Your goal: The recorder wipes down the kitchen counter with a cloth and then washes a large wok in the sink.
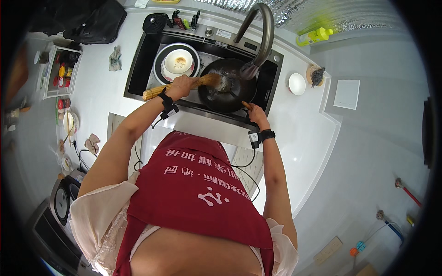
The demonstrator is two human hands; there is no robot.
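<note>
My left hand (181,86) grips a bundled bamboo wok brush (155,92). The brush's frayed bristles reach into a dark wok (214,98) in the black sink (138,72). Splashing water and foam show around the bristle ends. At the near right rim of the wok, my right hand (256,114) is closed round a wooden handle (246,105). I cannot tell whether that handle belongs to the wok or to a utensil in it. The tall curved faucet (266,34) has its spray head (249,70) over the wok's far right side.
Left of the wok, a white bowl (178,61) is stacked in larger dishes. A small white bowl (296,84) and a scouring pad (317,76) lie right of the sink. A yellow-green bottle (315,36) stands behind. Cloth (115,58) and a condiment rack (62,72) are left.
</note>
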